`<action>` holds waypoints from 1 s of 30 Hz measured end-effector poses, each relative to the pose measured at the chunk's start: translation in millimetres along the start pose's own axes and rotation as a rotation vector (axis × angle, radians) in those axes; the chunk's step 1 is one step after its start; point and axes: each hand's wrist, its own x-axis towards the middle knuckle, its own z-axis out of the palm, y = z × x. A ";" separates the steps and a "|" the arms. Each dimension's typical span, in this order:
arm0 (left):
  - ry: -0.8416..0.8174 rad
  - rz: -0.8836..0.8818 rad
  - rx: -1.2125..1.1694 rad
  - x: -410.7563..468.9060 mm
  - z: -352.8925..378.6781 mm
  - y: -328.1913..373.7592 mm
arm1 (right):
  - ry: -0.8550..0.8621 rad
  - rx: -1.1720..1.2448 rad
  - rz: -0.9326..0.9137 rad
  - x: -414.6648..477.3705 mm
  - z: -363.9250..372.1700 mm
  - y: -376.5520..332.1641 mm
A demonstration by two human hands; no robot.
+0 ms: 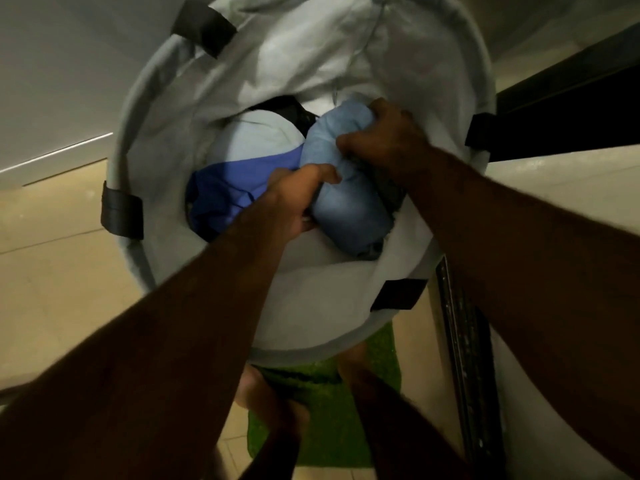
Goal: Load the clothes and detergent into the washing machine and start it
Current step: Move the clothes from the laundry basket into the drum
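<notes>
Light blue bundle [341,188] of cloth sits inside the grey laundry hamper [349,53], toward its right side, and both hands are on it. Right hand [384,140] clamps down over the top-right of the bundle, fingers curled tight into the fabric. Left hand [294,199] grips it from the lower-left edge, thumb pressed across the cloth, fingers tucked under & out of sight. Just left of the bundle lies a royal blue garment [225,192], touching it, w/ a pale blue-grey piece [252,136] above that. Something dark [287,109] peeks out behind, prob. another garment, too shadowed to say. Hamper is round, soft-walled, w/ black strap tabs [121,213] spaced around its rim. It stands on beige floor tiles [52,271]; a green mat [329,427] lies under its near edge, w/ bare feet [263,389] on the mat. Dark metal track [460,341] runs along the floor at right. White wall [52,81] at upper left.
</notes>
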 end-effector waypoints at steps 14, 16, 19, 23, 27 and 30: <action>-0.010 0.414 -0.276 -176.4 -72.4 38.1 | 0.071 0.438 -0.030 -146.2 -88.2 -101.5; -0.029 0.455 -0.343 -218.1 -88.6 40.8 | 0.053 0.447 -0.066 -189.7 -104.9 -123.2; -0.016 0.485 -0.398 -286.7 -108.8 39.3 | 0.018 0.486 -0.091 -251.1 -130.0 -148.2; 0.021 0.546 -0.431 -388.0 -137.6 36.6 | -0.028 0.502 -0.129 -339.8 -166.6 -187.7; 0.041 0.582 -0.504 -487.7 -172.8 31.7 | -0.068 0.497 -0.179 -425.5 -200.9 -239.7; 0.069 0.621 -0.588 -551.7 -199.3 26.4 | -0.094 0.480 -0.232 -482.4 -216.7 -277.2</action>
